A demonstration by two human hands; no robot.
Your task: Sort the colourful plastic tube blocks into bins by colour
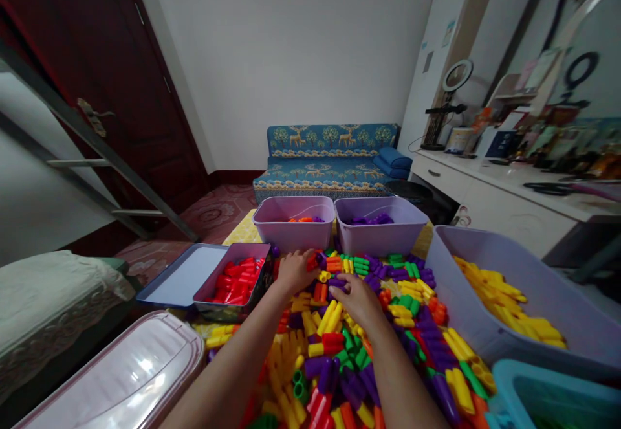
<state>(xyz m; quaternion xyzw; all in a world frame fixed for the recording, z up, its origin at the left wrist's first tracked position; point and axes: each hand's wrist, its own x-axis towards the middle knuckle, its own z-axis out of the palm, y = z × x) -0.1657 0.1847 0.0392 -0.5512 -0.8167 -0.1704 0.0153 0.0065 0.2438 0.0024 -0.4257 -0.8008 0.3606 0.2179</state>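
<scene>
My left hand (294,271) reaches over the far part of a heap of coloured plastic tube pieces (334,345). Its fingers are closed round a red plastic piece (313,262), partly hidden by the hand. My right hand (358,298) is just to the right and nearer, thumb and fingers pinching a purple plastic piece (337,283). Yellow, green, orange, red and purple pieces lie loose or joined in groups under both forearms. Close to my left hand stands an open rectangular tin (228,309) holding red pieces (239,280).
Two lilac bins (294,231) stand at the far edge, one with orange and purple pieces, one with purple. A larger lilac bin (485,325) at right holds yellow pieces. A teal bin (557,377) sits near right, a clear lid (126,371) near left. Behind is a sofa (330,173).
</scene>
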